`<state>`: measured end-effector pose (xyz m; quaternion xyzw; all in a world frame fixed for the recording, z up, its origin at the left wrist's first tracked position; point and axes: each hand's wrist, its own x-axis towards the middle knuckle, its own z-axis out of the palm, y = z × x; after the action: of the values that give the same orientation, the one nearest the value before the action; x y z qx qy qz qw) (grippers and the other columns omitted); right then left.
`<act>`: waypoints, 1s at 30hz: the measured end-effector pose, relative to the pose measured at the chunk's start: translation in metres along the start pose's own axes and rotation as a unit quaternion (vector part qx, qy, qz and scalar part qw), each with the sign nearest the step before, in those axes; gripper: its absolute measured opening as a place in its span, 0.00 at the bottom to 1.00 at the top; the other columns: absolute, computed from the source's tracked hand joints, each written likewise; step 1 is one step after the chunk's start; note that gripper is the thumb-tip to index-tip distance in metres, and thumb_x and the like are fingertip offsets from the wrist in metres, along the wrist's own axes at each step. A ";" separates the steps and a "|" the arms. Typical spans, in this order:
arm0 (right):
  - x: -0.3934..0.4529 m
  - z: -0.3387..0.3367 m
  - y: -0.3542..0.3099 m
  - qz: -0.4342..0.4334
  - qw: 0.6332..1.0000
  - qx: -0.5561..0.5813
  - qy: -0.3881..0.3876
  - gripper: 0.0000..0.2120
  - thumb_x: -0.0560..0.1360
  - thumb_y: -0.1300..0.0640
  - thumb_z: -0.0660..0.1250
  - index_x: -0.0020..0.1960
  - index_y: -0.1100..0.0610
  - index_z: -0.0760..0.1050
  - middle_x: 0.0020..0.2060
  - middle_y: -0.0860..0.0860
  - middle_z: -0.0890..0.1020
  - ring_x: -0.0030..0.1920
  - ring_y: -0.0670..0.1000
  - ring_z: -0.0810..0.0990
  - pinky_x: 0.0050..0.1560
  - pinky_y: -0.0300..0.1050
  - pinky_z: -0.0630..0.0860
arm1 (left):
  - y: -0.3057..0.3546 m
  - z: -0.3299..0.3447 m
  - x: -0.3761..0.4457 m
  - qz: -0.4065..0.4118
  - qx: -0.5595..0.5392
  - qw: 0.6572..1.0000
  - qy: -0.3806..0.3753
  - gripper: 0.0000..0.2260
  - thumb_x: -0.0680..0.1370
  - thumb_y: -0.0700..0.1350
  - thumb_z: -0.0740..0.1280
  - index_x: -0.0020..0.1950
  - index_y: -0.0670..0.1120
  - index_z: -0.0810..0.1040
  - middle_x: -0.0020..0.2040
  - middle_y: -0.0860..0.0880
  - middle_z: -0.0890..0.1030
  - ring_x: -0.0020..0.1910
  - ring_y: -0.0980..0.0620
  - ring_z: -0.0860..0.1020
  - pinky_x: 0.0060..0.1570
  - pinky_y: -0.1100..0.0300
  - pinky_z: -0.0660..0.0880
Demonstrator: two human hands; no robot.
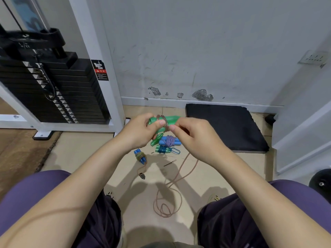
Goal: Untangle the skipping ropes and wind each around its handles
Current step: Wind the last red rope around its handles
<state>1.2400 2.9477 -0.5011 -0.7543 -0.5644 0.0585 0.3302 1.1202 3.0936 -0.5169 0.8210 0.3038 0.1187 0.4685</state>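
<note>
Two hands meet over the floor; the left hand (141, 130) grips the green handles (162, 121); the right hand (193, 136) pinches the brown rope (168, 201), which seems looped around them and trails down near the feet; three wound ropes (169, 141) lie farther off, left of a black mat (223, 126).

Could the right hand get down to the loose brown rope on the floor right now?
Probably not yet: the right hand pinches rope against the green plastic handles held by the left hand. The loose brown rope lies unobstructed between the knees.
</note>
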 end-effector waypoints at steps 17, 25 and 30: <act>0.000 -0.001 0.005 0.038 0.979 0.201 -0.016 0.11 0.79 0.57 0.67 0.40 0.59 0.71 0.29 0.48 0.70 0.30 0.42 0.65 0.33 0.37 0.63 | 0.008 -0.017 -0.014 0.032 -0.153 0.938 -0.310 0.14 0.79 0.50 0.64 0.53 0.39 0.76 0.38 0.42 0.82 0.25 0.51 0.74 0.27 0.58 0.72; -0.002 0.000 0.000 0.025 0.976 0.214 -0.044 0.10 0.78 0.57 0.68 0.41 0.59 0.72 0.29 0.49 0.70 0.29 0.43 0.65 0.32 0.38 0.64 | 0.009 -0.015 -0.019 0.009 -0.099 0.935 -0.340 0.25 0.73 0.65 0.62 0.47 0.43 0.78 0.33 0.40 0.80 0.21 0.50 0.72 0.24 0.62 0.66; -0.002 -0.002 0.004 0.070 0.954 0.288 -0.048 0.08 0.79 0.59 0.66 0.45 0.58 0.68 0.31 0.51 0.69 0.32 0.47 0.65 0.33 0.41 0.64 | 0.006 -0.013 -0.018 0.053 -0.106 0.945 -0.303 0.16 0.75 0.62 0.65 0.38 0.51 0.77 0.28 0.45 0.75 0.21 0.52 0.66 0.31 0.56 0.63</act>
<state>1.2438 2.9447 -0.5024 -0.6612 -0.4846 0.2775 0.5010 1.1019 3.0892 -0.5027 0.7788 0.0894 -0.0802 0.6157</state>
